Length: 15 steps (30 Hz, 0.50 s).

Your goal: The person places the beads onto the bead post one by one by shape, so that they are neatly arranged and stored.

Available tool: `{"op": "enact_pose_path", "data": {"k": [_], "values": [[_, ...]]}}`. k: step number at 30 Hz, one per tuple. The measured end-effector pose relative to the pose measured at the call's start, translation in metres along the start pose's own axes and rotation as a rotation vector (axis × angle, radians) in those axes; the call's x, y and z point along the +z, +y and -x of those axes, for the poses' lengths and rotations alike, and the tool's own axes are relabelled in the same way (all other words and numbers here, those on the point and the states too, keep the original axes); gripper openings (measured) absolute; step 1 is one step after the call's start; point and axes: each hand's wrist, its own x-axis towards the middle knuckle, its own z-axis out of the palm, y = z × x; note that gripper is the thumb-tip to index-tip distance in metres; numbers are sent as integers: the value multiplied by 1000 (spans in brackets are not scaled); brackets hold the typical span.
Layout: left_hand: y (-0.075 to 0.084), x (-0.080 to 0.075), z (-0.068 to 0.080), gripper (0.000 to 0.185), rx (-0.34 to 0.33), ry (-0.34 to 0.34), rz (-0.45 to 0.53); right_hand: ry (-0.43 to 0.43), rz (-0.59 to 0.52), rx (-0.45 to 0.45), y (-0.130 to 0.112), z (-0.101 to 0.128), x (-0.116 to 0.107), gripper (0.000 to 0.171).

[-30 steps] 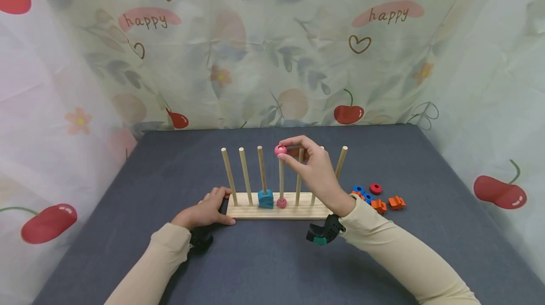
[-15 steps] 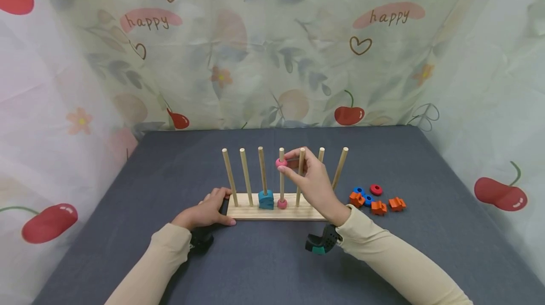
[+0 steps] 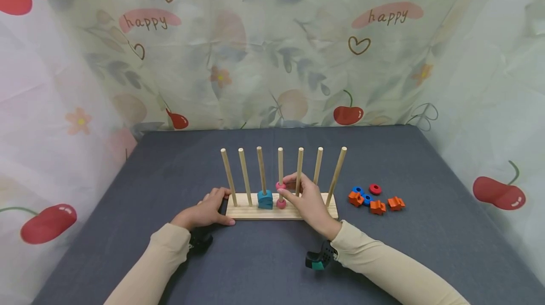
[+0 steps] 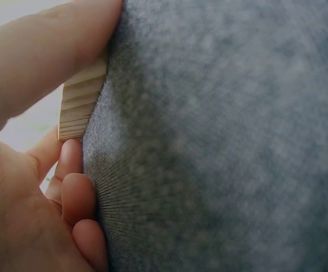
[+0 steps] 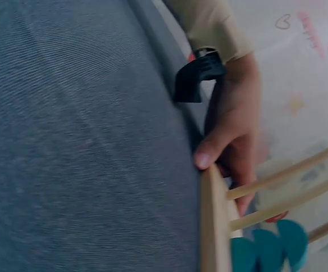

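R hand (image 3: 308, 201) pinches a pink bead (image 3: 280, 185) between thumb & fingertips, centre of frame; bead is threaded on the 4th peg (image 3: 280, 165) from the left, approx halfway down, above a second pink bead (image 3: 281, 203) sitting at the peg's foot. L hand (image 3: 206, 211) grips the left end of the wooden peg rack (image 3: 255, 211), thumb along its front edge, fingers curled round the end. Teal block (image 3: 265, 199) sits on the 3rd peg. Rack rests on the grey worktop (image 3: 255, 267). Right of the rack, apart from it: loose orange pieces (image 3: 376, 206), blue rings (image 3: 363, 193) & a red ring (image 3: 375, 188).
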Motion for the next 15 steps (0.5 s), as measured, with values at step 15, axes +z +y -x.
{"op": "enact_pose_path", "data": {"k": [15], "values": [[-3,1,-2,79,-14,1,-8,-69,15,135,30,7,12,21]]}}
